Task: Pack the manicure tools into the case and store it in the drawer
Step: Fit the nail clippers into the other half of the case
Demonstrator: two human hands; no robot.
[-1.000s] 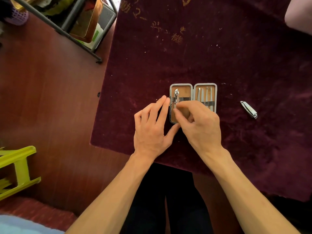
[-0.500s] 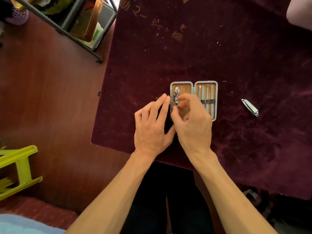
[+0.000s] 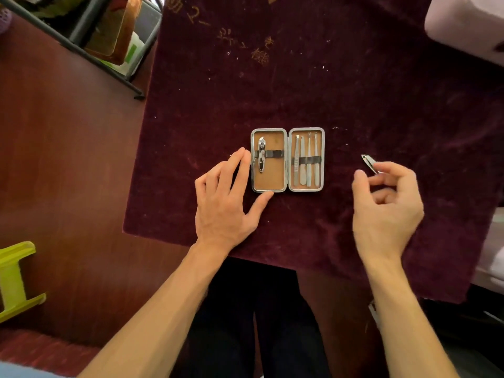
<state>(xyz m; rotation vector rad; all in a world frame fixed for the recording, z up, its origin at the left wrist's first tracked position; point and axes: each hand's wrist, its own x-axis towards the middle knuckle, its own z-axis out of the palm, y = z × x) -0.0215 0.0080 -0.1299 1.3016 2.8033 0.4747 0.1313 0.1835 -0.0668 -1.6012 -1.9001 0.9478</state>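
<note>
Off the case goes the right hand [image 3: 387, 203], swung out from the left tray, where it was working half a second ago, to the small clipper [image 3: 368, 162] lying toward the cloth's right edge, and it now has that clipper's near end pinched between thumb and fingertips, with the far tip poking out beyond them. Whether it is lifted clear of the cloth yet, I can't tell. Back at the case [image 3: 287, 160], lying open and flat near the middle of the maroon cloth [image 3: 354, 91], things look tidy: the large clipper [image 3: 261, 154] sits under the elastic strap in the left half, and four slim tools [image 3: 306, 162] are lined up under the strap in the right half. Beside it the left hand [image 3: 226, 203] lies spread and flat on the cloth, fingertips against the case's left edge and thumb at its near left corner, steadying it and gripping nothing. So packing looks nearly done, with this small clipper seemingly the last loose piece. It needs a place in the case, then the case must be shut and put in a drawer, and no drawer is in sight.
</note>
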